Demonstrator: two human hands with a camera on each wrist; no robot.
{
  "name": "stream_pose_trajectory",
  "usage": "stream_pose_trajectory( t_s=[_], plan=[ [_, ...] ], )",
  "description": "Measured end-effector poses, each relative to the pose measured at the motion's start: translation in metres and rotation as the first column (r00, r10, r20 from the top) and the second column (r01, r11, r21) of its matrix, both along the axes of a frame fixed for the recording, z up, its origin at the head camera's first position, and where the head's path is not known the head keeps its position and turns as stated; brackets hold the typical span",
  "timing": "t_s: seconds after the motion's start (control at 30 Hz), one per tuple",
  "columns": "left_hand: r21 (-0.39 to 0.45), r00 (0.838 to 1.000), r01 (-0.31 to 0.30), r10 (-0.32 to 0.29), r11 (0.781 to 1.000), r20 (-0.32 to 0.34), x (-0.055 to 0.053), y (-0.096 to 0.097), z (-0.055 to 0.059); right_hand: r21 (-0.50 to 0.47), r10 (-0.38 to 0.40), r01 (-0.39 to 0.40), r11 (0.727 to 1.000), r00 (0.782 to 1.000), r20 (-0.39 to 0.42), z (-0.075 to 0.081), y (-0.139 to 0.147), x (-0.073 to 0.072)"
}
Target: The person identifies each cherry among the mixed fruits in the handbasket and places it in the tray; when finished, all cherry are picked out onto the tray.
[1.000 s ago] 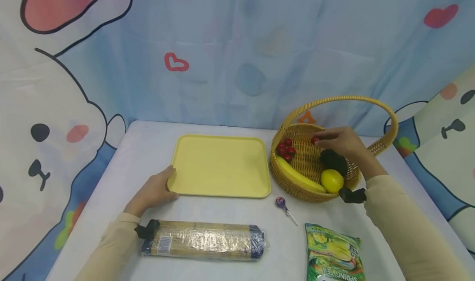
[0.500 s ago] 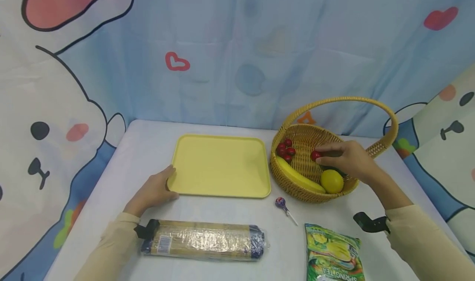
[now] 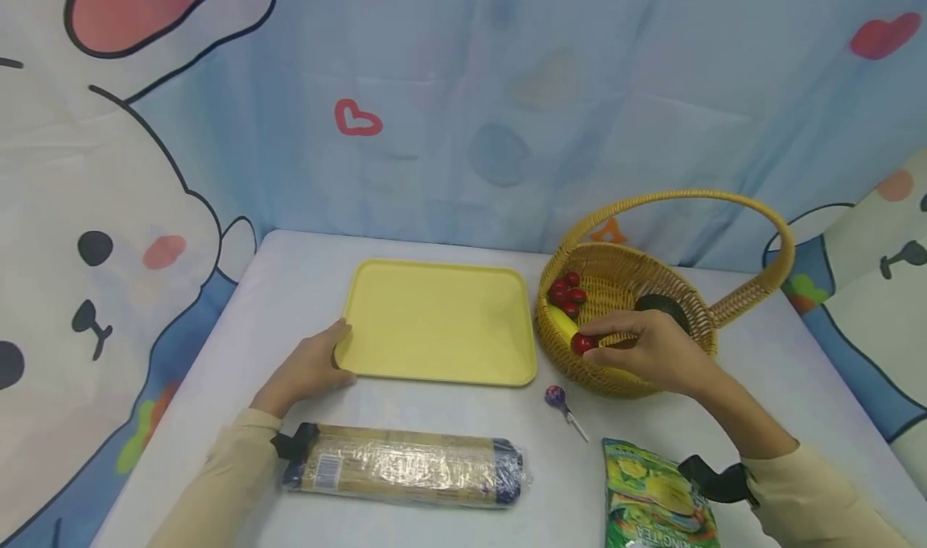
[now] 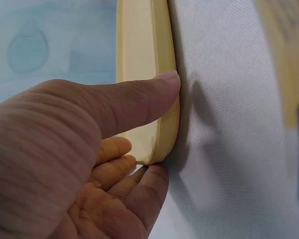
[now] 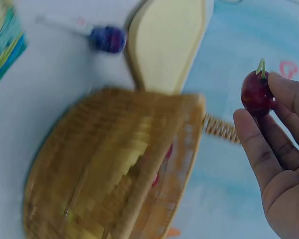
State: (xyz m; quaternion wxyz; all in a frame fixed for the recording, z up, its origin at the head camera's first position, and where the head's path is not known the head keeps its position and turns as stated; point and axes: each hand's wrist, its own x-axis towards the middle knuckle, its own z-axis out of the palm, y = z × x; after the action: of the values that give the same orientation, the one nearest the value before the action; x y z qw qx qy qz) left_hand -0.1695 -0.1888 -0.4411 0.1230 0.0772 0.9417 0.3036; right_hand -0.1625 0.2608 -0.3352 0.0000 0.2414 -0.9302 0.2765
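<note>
My right hand (image 3: pixel 655 353) pinches a dark red cherry (image 3: pixel 582 344) between thumb and fingertips, over the front of the wicker basket (image 3: pixel 615 384). The right wrist view shows the cherry's green stem (image 5: pixel 261 67) pointing up. Inside the basket lie several more cherries (image 3: pixel 559 292), a partly covered banana (image 3: pixel 561 320) and a dark green fruit (image 3: pixel 662 305); the lemon is hidden behind my right hand. At the near left corner of the yellow tray (image 3: pixel 442 323), my left hand (image 3: pixel 311 369) holds the rim, thumb on the front side and fingers around the corner (image 4: pixel 154 149).
A lollipop (image 3: pixel 556 397) lies between tray and basket, toward me. Nearer still is a long clear-wrapped package (image 3: pixel 405 463), with a green Spring Tea bag (image 3: pixel 655 492) at the right. The basket's tall handle (image 3: pixel 681 195) arches above it. A printed curtain (image 3: pixel 449 113) hangs behind the table.
My right hand has moved from the back of the basket toward its front left, carrying the cherry; it now covers the lemon. My left hand stays at the tray corner.
</note>
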Motion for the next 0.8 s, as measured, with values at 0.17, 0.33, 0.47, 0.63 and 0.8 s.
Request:
stream_pose_trajectory(
  t_s=[0.17,0.33,0.47,0.63,0.8],
  plan=[
    [0.007,1.0,-0.008,0.008,1.0,0.003,0.0,0.0,0.0,-0.094,0.12,-0.116,0.989,0.992,0.041,-0.007,-0.029,0.002],
    [0.019,1.0,-0.01,0.01,1.0,0.005,0.0,0.001,0.001,-0.129,0.229,-0.219,0.967,0.971,0.065,-0.013,-0.053,0.0],
    [0.013,1.0,-0.018,0.018,1.0,0.006,0.0,0.002,0.001,-0.137,0.268,-0.254,0.958,0.958,0.099,-0.019,-0.07,-0.003],
    [0.014,1.0,-0.028,0.028,1.0,0.006,0.0,0.001,-0.001,-0.189,0.311,-0.284,0.94,0.942,0.13,-0.029,-0.093,-0.012],
    [0.009,1.0,-0.024,0.024,1.0,-0.001,0.0,0.001,-0.004,-0.25,0.331,-0.289,0.924,0.932,0.146,-0.035,-0.117,-0.019]
  ],
)
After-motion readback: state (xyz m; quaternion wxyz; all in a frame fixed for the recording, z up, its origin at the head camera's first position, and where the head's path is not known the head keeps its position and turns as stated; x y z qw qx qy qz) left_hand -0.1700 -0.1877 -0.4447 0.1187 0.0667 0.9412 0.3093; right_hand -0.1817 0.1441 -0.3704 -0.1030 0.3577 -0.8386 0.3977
